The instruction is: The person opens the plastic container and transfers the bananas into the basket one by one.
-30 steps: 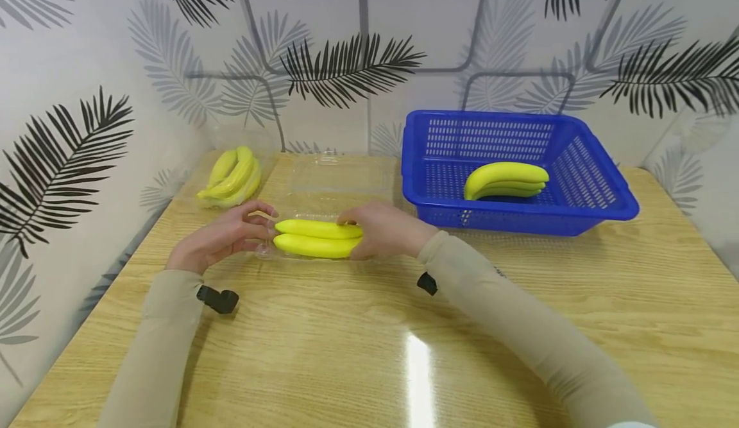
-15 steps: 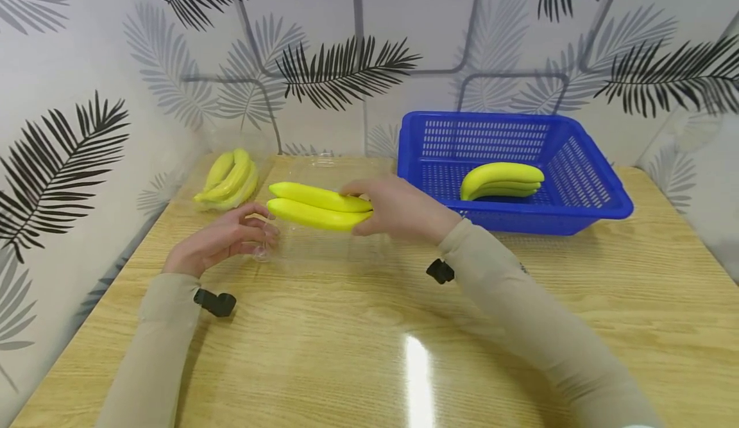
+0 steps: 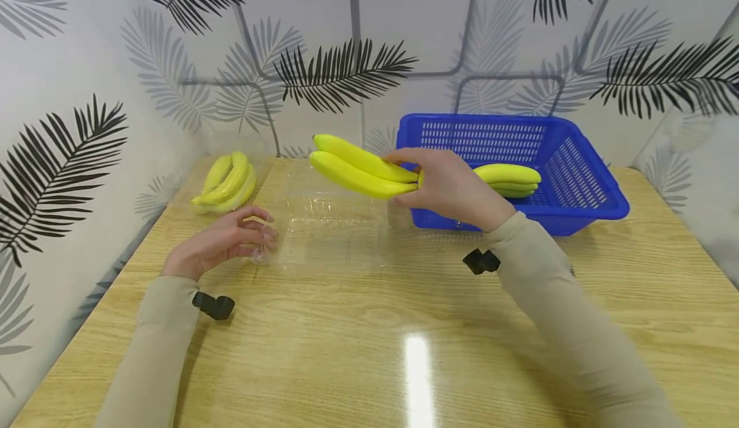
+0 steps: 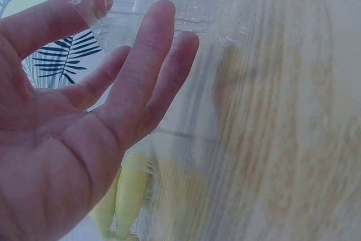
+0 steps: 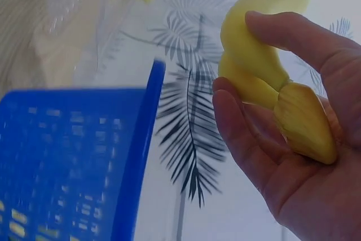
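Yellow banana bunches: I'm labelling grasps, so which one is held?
The middle yellow bunch, gripped by the right hand; another lies in the blue plastic basket, the third in clear plastic packaging.

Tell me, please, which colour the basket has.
The basket is deep blue all over its visible surface; the head view shows it best.

I see a blue basket [image 3: 577,211], yellow bananas [image 3: 364,177] in it and left of it, black and grey fronds [image 3: 349,81] on the white wall [image 3: 416,24] behind it, a tan-grained table [image 3: 323,351] beneath.
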`<state>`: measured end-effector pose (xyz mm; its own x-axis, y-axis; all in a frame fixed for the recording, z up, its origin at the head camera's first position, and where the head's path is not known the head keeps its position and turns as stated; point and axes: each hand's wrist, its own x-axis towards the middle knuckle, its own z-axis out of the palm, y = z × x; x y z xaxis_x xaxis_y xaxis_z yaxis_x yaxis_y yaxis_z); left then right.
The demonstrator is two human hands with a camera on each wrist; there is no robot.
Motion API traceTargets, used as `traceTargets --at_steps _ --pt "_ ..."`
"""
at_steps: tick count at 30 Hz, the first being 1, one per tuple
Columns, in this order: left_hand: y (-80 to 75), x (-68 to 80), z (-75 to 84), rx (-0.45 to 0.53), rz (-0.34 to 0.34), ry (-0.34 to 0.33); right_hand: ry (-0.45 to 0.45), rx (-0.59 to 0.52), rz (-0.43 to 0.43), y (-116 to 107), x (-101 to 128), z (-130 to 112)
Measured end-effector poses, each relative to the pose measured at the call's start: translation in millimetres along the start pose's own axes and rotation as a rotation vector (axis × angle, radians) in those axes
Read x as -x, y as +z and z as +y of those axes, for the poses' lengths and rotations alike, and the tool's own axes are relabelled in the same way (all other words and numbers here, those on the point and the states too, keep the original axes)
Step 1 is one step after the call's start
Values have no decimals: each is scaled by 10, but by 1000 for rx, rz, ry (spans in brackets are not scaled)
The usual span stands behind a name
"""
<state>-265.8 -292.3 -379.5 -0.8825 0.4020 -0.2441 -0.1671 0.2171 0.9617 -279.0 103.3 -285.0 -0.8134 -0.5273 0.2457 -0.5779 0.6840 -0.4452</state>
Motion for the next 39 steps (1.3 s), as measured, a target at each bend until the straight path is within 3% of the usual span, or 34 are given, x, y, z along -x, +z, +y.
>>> traceTargets --at_steps 10,21,28,39 --pt "-1 -11 -9 -2 2 -4 128 1 28 -364 249 429" --pt "-4 -8 -10 8 -8 -1 231 51 -73 -624 513 1066" --pt "-21 -12 -35 18 -6 -3 264 86 -147 -652 626 1427" --pt "-14 -26 -43 23 -5 -3 251 137 -211 -588 612 1702"
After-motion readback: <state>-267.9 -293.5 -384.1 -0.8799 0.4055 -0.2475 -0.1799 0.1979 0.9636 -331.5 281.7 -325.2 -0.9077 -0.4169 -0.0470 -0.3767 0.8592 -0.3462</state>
